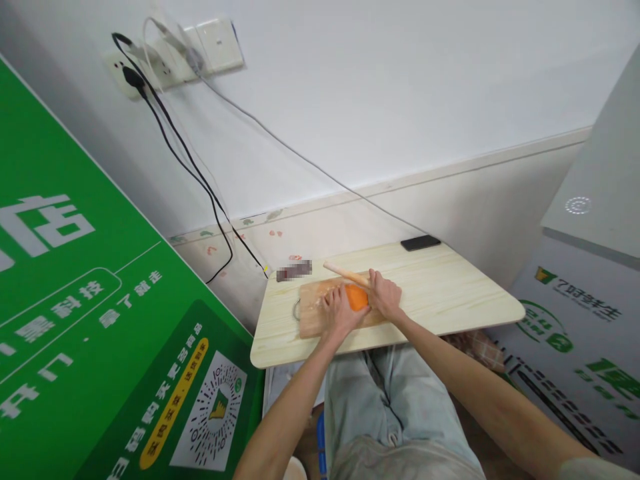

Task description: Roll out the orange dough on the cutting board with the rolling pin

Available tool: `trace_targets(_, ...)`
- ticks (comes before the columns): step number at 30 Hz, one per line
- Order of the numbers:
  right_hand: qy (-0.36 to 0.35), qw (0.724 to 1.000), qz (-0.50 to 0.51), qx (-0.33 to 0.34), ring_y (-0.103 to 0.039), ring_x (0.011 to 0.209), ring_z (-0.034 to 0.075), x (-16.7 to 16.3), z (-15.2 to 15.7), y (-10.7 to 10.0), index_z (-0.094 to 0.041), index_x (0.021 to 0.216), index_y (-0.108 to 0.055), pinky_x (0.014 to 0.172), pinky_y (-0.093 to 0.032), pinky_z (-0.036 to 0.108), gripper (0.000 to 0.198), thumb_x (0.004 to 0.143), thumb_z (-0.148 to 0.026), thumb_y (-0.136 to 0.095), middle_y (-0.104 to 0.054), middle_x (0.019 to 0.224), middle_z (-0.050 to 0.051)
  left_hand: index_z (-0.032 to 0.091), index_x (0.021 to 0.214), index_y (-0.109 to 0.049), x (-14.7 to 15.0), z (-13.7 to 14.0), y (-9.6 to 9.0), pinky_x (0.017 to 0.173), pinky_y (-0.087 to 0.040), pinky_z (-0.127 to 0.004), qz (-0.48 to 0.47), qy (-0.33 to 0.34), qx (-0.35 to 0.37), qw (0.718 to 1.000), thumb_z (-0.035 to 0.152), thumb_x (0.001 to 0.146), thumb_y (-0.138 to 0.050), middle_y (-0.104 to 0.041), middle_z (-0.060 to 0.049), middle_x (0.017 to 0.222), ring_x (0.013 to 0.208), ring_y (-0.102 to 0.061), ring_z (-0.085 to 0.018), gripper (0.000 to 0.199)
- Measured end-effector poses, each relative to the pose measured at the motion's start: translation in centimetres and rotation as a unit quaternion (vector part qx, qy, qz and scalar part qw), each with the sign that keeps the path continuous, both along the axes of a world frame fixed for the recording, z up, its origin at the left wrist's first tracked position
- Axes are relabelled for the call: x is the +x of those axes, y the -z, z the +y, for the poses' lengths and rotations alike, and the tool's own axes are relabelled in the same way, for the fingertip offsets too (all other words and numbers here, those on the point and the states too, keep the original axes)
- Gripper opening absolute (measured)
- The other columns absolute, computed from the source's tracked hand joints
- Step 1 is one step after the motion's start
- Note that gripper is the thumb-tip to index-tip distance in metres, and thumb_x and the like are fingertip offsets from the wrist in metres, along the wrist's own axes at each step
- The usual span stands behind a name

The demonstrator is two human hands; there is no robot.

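The head view showed two bare hands working over a wooden board, which lay on a pale table. The orange piece was on this board, toward its right part, between the two hands. The left hand was placed on its left side: the fingers were bent and a little apart, and the thumb was stretched along the lower edge of the piece. I cannot tell if this hand gripped it or only rested against it. The right hand was just beside the piece, with its fingers closed around a wooden stick. The stick pointed to the far left, and its free end reached over the far edge of the board. At the left end of the board there was a metal ring. Farther back on the table lay a blurred object at the left and a dark phone at the right, near the wall.
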State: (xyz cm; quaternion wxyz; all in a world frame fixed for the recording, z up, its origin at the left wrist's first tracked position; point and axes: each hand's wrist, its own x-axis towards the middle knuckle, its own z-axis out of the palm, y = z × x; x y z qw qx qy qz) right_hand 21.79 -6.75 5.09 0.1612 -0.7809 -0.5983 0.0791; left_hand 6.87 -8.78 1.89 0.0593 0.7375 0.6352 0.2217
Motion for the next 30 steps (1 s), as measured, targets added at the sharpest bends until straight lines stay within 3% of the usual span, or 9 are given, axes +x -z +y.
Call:
trace_targets(3,0.01,1.0,0.011,-0.002,-0.077,0.098,0.027,0.1,-0.1,-0.2,-0.022,0.131,-0.06,0.078,-0.048,0.033,0.056,0.114,-0.049,-0.014,-0.08,0.105,0.013,0.021,0.158,-0.041,-1.3,0.9,-0.5,0.124,-0.035,-0.059,-0.015,0.071,-0.019,0.997,0.047,0.082,-0.074,-0.057,-0.018,0.154,0.144,-0.05,-0.039,0.088)
trace_targets(6,0.021,0.999,0.027,0.002,-0.077,0.099,0.025,0.3,0.0,0.0,-0.023,0.13,-0.062,0.079,-0.048,0.032,0.057,0.115,-0.048,-0.013,-0.08,0.107,0.012,0.021,0.16,-0.04,-4.1,2.1,-1.0,0.13,-0.032,-0.049,-0.054,0.207,-0.049,0.976,0.026,0.077,-0.071,-0.045,-0.014,0.166,0.153,-0.043,-0.031,0.089)
trace_targets(9,0.02,0.999,0.039,-0.005,-0.077,0.101,0.025,0.4,0.1,0.1,-0.023,0.129,-0.063,0.081,-0.048,0.032,0.059,0.114,-0.05,-0.012,-0.08,0.107,0.013,0.022,0.161,-0.039,-6.1,2.8,-1.0,0.131,-0.032,-0.048,-0.122,0.272,-0.064,0.952,0.024,0.074,-0.074,-0.042,-0.012,0.168,0.155,-0.041,-0.03,0.094)
trace_targets(14,0.009,0.999,0.034,-0.012,-0.076,0.103,0.026,0.3,0.0,0.1,-0.023,0.13,-0.062,0.083,-0.047,0.032,0.058,0.114,-0.051,-0.014,-0.079,0.108,0.013,0.016,0.157,-0.044,-5.4,2.5,0.1,0.128,-0.033,-0.054,-0.168,0.2,-0.028,0.965,0.044,0.073,-0.087,-0.049,-0.02,0.159,0.149,-0.045,-0.038,0.098)
trace_targets(18,0.002,1.0,0.021,-0.01,-0.076,0.102,0.026,0.3,0.1,0.4,-0.023,0.132,-0.061,0.081,-0.046,0.032,0.056,0.115,-0.049,-0.015,-0.079,0.109,0.013,0.019,0.153,-0.048,-4.9,2.3,0.8,0.125,-0.035,-0.057,-0.206,0.172,-0.012,0.963,0.039,0.07,-0.089,-0.056,-0.018,0.152,0.143,-0.05,-0.038,0.095)
trace_targets(22,-0.002,1.0,0.017,0.001,-0.075,0.1,0.025,0.4,0.2,0.7,-0.025,0.133,-0.061,0.081,-0.045,0.031,0.054,0.115,-0.049,-0.017,-0.079,0.107,0.011,0.02,0.158,-0.041,-5.7,2.4,1.1,0.125,-0.038,-0.055,-0.293,0.223,-0.042,0.929,0.021,0.065,-0.084,-0.057,-0.017,0.152,0.14,-0.055,-0.034,0.102)
trace_targets(25,0.003,1.0,0.023,0.001,-0.075,0.099,0.024,0.3,0.1,0.6,-0.025,0.133,-0.062,0.08,-0.045,0.031,0.054,0.115,-0.049,-0.017,-0.079,0.106,0.011,0.02,0.152,-0.048,-6.1,2.7,1.3,0.126,-0.037,-0.053,-0.355,0.24,-0.053,0.902,0.018,0.061,-0.083,-0.055,-0.017,0.155,0.143,-0.053,-0.033,0.098)
trace_targets(28,0.002,1.0,0.016,-0.001,-0.075,0.096,0.023,0.4,0.1,0.5,-0.025,0.131,-0.063,0.078,-0.044,0.03,0.054,0.115,-0.048,-0.018,-0.08,0.105,0.011,0.021,0.143,-0.054,-6.5,3.4,1.8,0.123,-0.042,-0.052,-0.455,0.188,-0.035,0.87,0.029,0.072,-0.08,-0.06,-0.016,0.15,0.141,-0.056,-0.032,0.076)
trace_targets(30,-0.01,1.0,0.009,0.005,-0.076,0.095,0.023,0.5,0.2,0.5,-0.025,0.127,-0.065,0.076,-0.044,0.029,0.052,0.115,-0.048,-0.02,-0.08,0.102,0.011,0.022,0.14,-0.055,-6.8,4.1,2.3,0.117,-0.048,-0.048,-0.523,0.086,0.01,0.848,0.044,0.088,-0.068,-0.063,-0.015,0.142,0.134,-0.062,-0.029,0.057)
